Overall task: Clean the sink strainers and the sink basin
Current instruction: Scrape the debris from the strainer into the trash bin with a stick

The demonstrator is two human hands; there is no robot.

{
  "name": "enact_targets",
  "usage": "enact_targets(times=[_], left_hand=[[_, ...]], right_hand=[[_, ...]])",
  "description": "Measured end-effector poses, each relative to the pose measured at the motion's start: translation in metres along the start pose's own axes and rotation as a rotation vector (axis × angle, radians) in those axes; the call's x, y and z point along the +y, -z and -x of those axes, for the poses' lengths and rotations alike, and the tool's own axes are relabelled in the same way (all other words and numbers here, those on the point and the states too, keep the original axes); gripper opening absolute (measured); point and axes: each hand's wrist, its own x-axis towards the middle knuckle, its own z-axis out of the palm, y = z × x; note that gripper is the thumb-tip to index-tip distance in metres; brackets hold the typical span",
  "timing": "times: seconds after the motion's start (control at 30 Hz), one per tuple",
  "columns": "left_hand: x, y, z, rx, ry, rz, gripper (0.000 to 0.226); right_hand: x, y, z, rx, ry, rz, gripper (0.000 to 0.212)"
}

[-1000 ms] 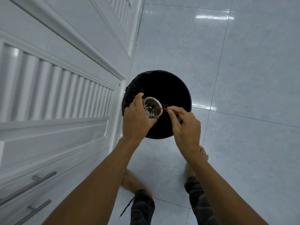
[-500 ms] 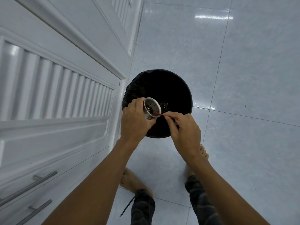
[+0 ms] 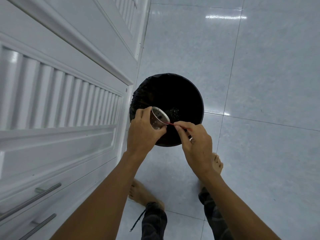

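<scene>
My left hand (image 3: 144,131) grips a small metal sink strainer (image 3: 158,118), a perforated cup tilted with its mouth facing right over a black bin (image 3: 183,94). Dark bits cling to the strainer's inside. My right hand (image 3: 195,144) pinches a thin red stick (image 3: 170,124) whose tip touches the strainer's lower rim. Both hands hover above the near part of the bin. Some debris lies on the black liner inside the bin. No sink basin is in view.
White cabinet doors with slats (image 3: 60,101) and metal bar handles (image 3: 31,200) run along the left, right beside the bin. Glossy pale floor tiles (image 3: 242,84) spread to the right and beyond. My bare feet (image 3: 142,193) stand just behind the bin.
The strainer has tipped further onto its side and shifted slightly left. The red stick has drawn back from inside the cup to its lower rim, and more debris lies in the bin.
</scene>
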Motion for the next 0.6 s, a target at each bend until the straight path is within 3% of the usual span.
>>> enact_targets(times=[0.13,0.27,0.43,0.6], left_hand=[[0.002,-0.004,0.009,-0.032,-0.081,-0.021,0.083],[-0.002,-0.005,0.012,-0.016,-0.048,-0.009,0.08],[-0.005,-0.006,0.013,-0.011,-0.064,-0.035,0.08],[-0.012,-0.005,0.01,-0.037,0.005,-0.029,0.075]], right_hand=[[0.001,-0.004,0.006,-0.018,-0.062,0.016,0.022],[0.005,-0.004,0.0,0.047,-0.12,0.004,0.021],[0.003,-0.011,0.006,-0.056,-0.086,0.016,0.021],[0.006,-0.013,-0.001,0.06,-0.172,-0.015,0.022]])
